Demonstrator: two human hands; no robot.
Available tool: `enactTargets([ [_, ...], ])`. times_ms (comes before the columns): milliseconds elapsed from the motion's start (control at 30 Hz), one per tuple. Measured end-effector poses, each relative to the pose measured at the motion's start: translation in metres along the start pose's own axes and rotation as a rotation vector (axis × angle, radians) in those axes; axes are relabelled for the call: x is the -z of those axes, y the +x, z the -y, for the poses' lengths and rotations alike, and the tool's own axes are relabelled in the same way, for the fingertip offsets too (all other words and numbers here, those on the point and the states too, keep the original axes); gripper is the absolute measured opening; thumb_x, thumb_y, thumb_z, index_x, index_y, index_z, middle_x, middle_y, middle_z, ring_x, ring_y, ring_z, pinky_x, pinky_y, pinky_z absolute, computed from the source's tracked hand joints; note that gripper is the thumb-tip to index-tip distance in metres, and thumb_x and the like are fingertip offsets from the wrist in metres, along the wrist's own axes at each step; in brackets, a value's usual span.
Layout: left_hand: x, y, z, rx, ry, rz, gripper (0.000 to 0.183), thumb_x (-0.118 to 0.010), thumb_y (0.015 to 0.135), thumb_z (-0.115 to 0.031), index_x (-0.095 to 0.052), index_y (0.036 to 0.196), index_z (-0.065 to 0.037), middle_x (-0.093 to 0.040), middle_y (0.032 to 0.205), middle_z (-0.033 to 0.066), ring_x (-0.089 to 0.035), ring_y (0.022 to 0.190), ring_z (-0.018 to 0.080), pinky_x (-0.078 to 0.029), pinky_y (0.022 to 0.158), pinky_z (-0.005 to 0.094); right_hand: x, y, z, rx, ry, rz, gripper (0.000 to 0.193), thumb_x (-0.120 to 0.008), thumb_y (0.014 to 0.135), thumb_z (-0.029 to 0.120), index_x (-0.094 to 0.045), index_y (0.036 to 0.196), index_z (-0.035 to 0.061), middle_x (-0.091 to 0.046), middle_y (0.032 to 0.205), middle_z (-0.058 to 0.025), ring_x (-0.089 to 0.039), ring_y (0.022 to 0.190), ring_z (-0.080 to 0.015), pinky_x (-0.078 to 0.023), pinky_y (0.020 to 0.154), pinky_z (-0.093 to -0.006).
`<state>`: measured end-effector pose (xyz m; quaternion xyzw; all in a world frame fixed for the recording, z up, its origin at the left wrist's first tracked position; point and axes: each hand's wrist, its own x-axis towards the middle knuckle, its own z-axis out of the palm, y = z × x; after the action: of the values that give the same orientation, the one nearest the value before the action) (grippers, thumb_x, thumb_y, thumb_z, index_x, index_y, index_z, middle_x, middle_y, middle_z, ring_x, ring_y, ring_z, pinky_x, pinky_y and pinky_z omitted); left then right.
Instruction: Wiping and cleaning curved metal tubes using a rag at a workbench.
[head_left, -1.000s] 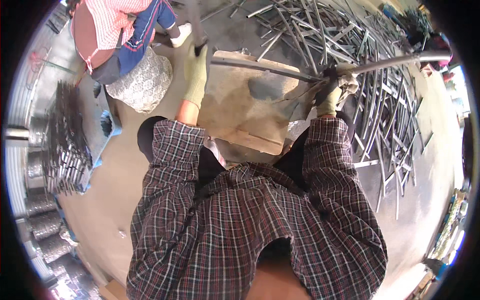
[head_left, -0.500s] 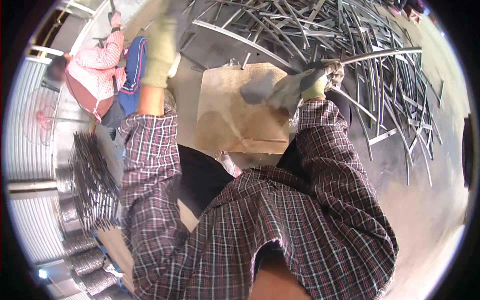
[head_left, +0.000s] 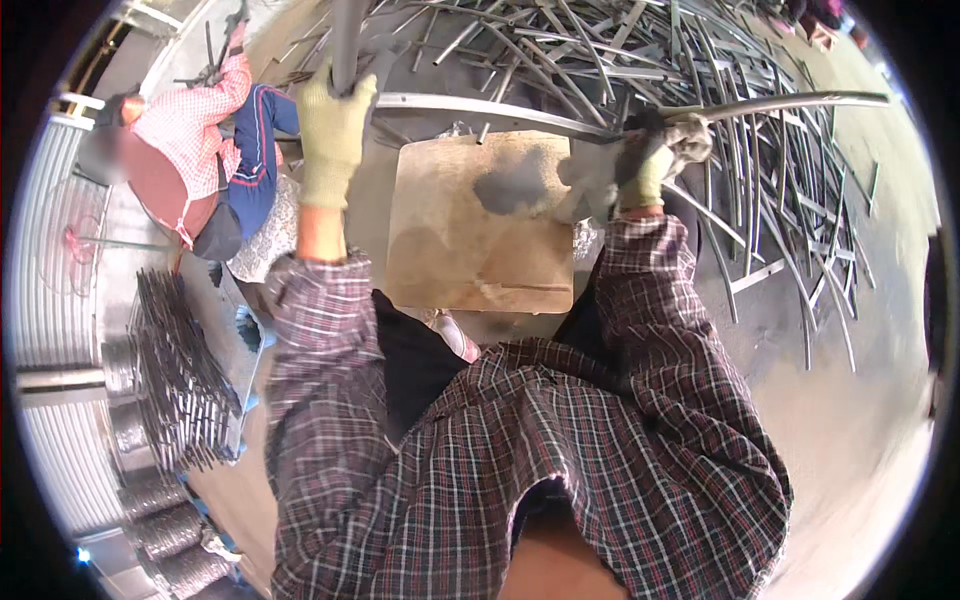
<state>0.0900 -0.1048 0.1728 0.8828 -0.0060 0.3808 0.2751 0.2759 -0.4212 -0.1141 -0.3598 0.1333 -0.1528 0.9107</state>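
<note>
My left hand [head_left: 335,140], in a pale yellow-green knit glove, is closed round a thick grey bar [head_left: 346,45]. This bar runs up out of view, so I cannot tell what its far end is. My right hand [head_left: 648,170], gloved as well, grips a long, slightly curved metal strip [head_left: 490,108] through a crumpled grey cloth [head_left: 688,140]. The strip lies crosswise, sticking out on both sides of that hand; its left end comes up beside my left glove. Below both hands sits a worn tan block [head_left: 470,240] with dark smudges on top.
A large tangled heap of metal strips [head_left: 740,150] covers the floor ahead and to the right. At the left, a person [head_left: 190,150] in a red checked shirt sits near a bundle of dark rods [head_left: 180,370] and a fan [head_left: 75,240].
My left hand has come down nearer to me, and the grey bar in it now shows. The strip's left end has dropped, so it lies more level, and my right hand has shifted slightly right.
</note>
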Motion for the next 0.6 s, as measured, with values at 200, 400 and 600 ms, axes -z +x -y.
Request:
enactTargets([
  [200, 0.024, -0.074, 0.053, 0.498, -0.588, -0.467, 0.024, -0.062, 0.092, -0.021, -0.068, 0.090, 0.002, -0.065, 0.074, 0.0068, -0.058, 0.057, 0.0133, -0.048, 0.052, 0.0294, -0.078, -0.076, 0.090, 1.081, -1.158, 0.443, 0.025, -0.053, 0.091, 0.010, -0.061, 0.113, 0.0016, -0.063, 0.089, -0.0053, -0.058, 0.077, -0.0157, -0.049, 0.065, -0.0299],
  [400, 0.021, -0.101, 0.081, 0.658, -0.924, -0.689, 0.030, -0.060, 0.094, -0.035, -0.060, 0.092, -0.005, -0.053, 0.064, 0.0014, -0.049, 0.048, 0.0123, -0.039, 0.039, 0.0294, -0.122, -0.006, 0.198, 1.071, -0.585, 0.545, 0.036, -0.055, 0.088, 0.011, -0.058, 0.122, 0.0002, -0.065, 0.108, -0.0171, -0.064, 0.095, -0.0243, -0.051, 0.080, -0.0333],
  [600, 0.020, -0.131, 0.105, 0.655, -1.095, -0.901, 0.039, -0.062, 0.093, -0.039, -0.060, 0.086, -0.001, -0.051, 0.059, 0.0034, -0.050, 0.045, 0.0148, -0.039, 0.033, 0.0313, -0.197, -0.107, 0.175, 1.563, -1.657, 0.480, 0.052, -0.060, 0.085, 0.025, -0.055, 0.131, 0.0033, -0.059, 0.122, -0.0254, -0.062, 0.105, -0.0352, -0.044, 0.093, -0.0366],
])
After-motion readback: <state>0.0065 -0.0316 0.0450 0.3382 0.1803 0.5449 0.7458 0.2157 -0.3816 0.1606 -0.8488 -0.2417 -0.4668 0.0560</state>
